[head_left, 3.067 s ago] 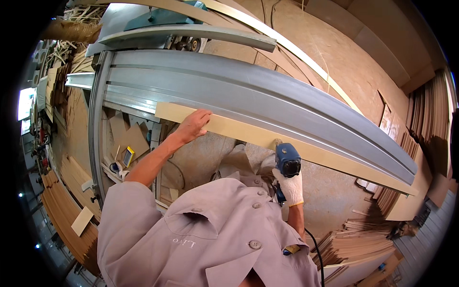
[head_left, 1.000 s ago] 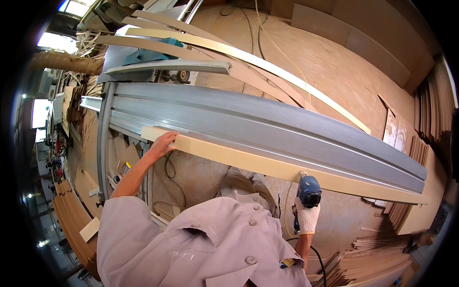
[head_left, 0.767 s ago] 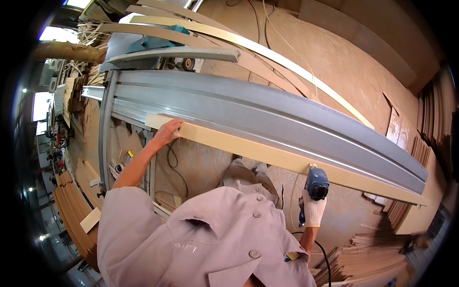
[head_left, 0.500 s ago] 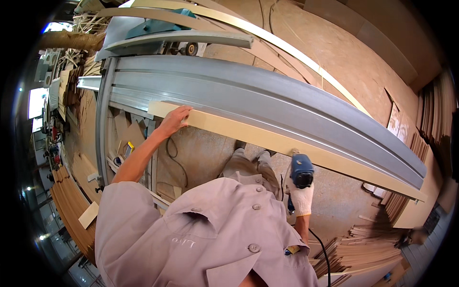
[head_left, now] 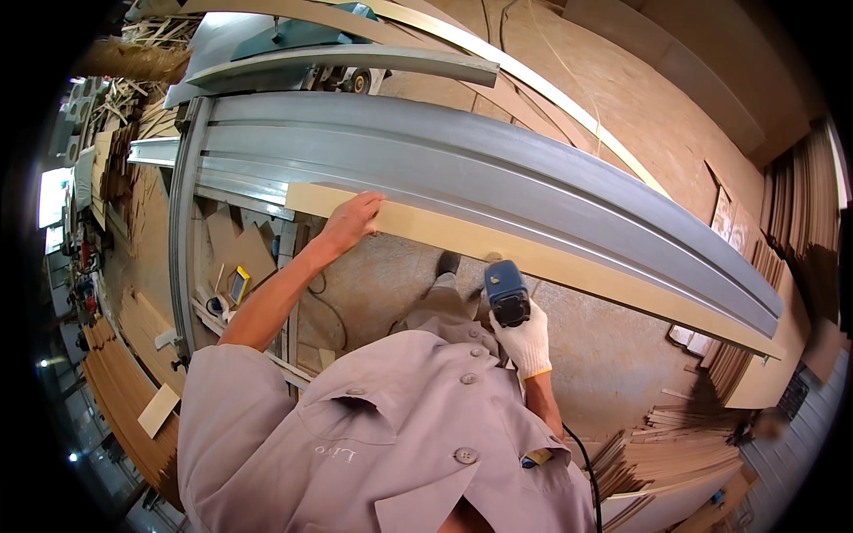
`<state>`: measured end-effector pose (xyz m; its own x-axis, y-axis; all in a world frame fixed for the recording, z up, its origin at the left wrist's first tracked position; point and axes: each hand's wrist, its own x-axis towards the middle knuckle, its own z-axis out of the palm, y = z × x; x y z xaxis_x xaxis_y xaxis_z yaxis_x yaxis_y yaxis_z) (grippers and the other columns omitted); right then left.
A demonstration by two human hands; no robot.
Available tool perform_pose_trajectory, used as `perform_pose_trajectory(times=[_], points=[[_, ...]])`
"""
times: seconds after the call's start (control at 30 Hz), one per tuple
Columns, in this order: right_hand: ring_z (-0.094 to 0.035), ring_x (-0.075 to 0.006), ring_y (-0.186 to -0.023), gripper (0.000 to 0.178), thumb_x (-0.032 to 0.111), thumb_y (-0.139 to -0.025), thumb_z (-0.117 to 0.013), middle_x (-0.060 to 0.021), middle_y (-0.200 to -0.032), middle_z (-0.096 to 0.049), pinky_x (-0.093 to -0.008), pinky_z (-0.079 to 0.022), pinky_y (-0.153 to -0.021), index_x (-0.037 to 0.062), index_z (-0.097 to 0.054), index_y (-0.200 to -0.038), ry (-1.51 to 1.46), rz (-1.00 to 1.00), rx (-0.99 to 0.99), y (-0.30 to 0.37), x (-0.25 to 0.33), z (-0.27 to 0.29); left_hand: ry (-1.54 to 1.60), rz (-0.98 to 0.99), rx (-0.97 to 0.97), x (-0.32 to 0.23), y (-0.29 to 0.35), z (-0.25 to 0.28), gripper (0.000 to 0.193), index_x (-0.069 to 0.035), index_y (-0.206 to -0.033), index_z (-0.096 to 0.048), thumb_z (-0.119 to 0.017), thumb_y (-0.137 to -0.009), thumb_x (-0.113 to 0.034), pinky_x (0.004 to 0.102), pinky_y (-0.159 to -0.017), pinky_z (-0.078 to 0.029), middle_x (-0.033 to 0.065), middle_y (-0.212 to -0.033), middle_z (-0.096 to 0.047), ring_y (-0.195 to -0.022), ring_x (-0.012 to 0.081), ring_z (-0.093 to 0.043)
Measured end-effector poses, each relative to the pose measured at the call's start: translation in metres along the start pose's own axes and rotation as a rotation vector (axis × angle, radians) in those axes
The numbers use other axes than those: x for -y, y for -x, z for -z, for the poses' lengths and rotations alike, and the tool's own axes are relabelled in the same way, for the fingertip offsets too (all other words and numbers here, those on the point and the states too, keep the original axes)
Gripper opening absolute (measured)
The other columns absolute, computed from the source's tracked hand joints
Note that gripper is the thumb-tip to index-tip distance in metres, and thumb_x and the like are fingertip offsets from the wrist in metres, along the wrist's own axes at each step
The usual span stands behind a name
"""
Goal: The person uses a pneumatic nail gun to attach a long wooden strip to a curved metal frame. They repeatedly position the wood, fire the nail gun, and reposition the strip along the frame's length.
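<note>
A long, pale, narrow board (head_left: 444, 228) lies along the near side of a grey metal sliding table (head_left: 426, 155). Bare, my left hand (head_left: 354, 222) grips the board near its left end, fingers over the top and near edge. My right hand (head_left: 524, 342), in a white knit glove, is closed around a blue corded power tool (head_left: 507, 293). At the tool's front, a small tan piece is at the board's near edge; whether it touches cannot be made out. The glove and tool body hide the handle and part of the fingers.
A black cord (head_left: 588, 471) runs down beside my right side. Stacked brown strips (head_left: 680, 457) lie at lower right, more sheets (head_left: 124, 391) at left. A metal rail (head_left: 188, 231) crosses at the table's left end. A yellow-and-blue tool (head_left: 239, 284) rests below the left arm.
My right hand has moved the power tool leftward along the board's near edge. My left hand still grips the board near its left end, and the view has shifted slightly.
</note>
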<state>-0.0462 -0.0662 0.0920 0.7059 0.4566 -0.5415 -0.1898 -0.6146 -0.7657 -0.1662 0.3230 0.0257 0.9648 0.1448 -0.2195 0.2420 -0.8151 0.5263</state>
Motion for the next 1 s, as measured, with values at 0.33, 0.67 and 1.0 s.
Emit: perform_pose_trajectory(times=[0.33, 0.67, 1.0], points=[[-0.072, -0.0173, -0.081, 0.025, 0.009, -0.080, -0.082, -0.0121, -0.089, -0.075, -0.0338, -0.057, -0.076, -0.0012, -0.071, -0.100, -0.133, -0.019, -0.126, 0.017, -0.023, 0.041, -0.011, 0.032, 0.024, -0.005, 0.001, 0.003, 0.041, -0.001, -0.091, -0.051, -0.085, -0.067, 0.000, 0.0426, -0.098, -0.054, 0.0150, -0.137, -0.062, -0.122, 0.0368, -0.060], [-0.070, -0.0156, -0.078, 0.024, 0.014, -0.084, -0.083, -0.0099, -0.087, -0.075, -0.0328, -0.056, -0.074, -0.0021, -0.071, -0.097, -0.059, -0.031, -0.171, 0.022, -0.057, 0.083, -0.051, 0.020, 0.014, -0.006, 0.001, 0.004, 0.039, 0.000, -0.092, -0.053, -0.083, -0.067, 0.001, 0.0425, -0.098, -0.054, 0.0141, -0.138, -0.063, -0.121, 0.0372, -0.061], [-0.066, -0.0130, -0.072, 0.021, 0.013, -0.085, -0.082, -0.0059, -0.081, -0.072, -0.0310, -0.054, -0.070, -0.0016, -0.068, -0.093, -0.170, -0.123, -0.207, 0.033, -0.094, 0.127, -0.055, 0.080, 0.044, -0.008, -0.001, 0.004, 0.039, -0.002, -0.090, -0.051, -0.084, -0.068, 0.002, 0.0413, -0.100, -0.053, 0.0139, -0.140, -0.062, -0.124, 0.0366, -0.061]])
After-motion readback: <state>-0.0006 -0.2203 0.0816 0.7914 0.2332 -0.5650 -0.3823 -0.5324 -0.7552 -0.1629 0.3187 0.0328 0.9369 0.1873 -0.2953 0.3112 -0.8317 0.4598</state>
